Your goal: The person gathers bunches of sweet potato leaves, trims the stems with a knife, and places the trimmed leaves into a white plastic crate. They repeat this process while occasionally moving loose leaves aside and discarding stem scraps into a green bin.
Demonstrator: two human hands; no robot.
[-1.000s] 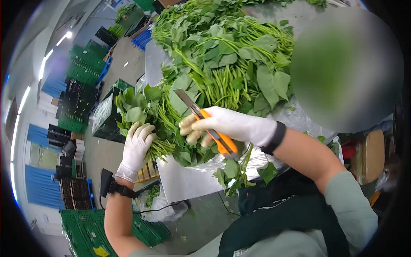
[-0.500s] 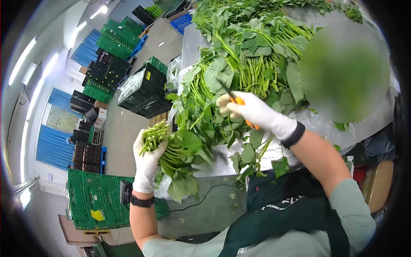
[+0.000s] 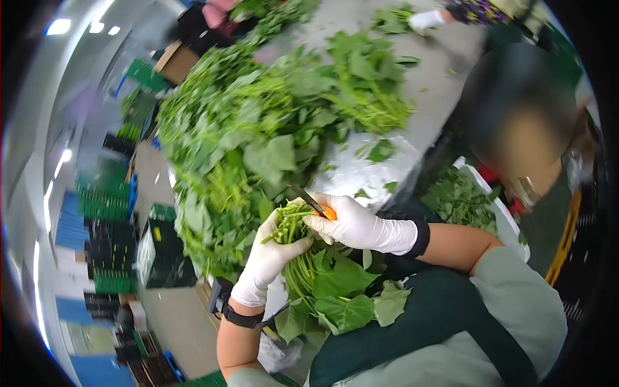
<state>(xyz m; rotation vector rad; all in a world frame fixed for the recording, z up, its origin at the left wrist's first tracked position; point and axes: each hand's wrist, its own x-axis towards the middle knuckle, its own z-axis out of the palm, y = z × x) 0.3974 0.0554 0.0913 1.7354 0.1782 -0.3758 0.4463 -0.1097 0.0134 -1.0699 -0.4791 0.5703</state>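
Observation:
My left hand (image 3: pixel 267 258), in a white glove, is closed around a bunch of leafy green stems (image 3: pixel 300 274). The cut stem ends point up and the broad leaves hang down in front of my apron. In my gloved right hand (image 3: pixel 358 224) is a knife (image 3: pixel 308 200) with an orange handle and a dark blade. The right fingers are at the stem ends, close beside the left hand, and the blade points up and left above them. A large heap of the same greens (image 3: pixel 258 122) lies on the table just beyond both hands.
Clear plastic sheeting (image 3: pixel 361 164) covers part of the metal table (image 3: pixel 438 84). A white bin (image 3: pixel 496 200) of leaves stands at right. Across the table is another person's gloved hand (image 3: pixel 425 21) by a small bunch. Dark crates (image 3: pixel 164 251) stand on the floor at left.
My view has turned toward the right side of the table. The bunch is now in front of my body, and the right hand with the knife has come down to its stem ends.

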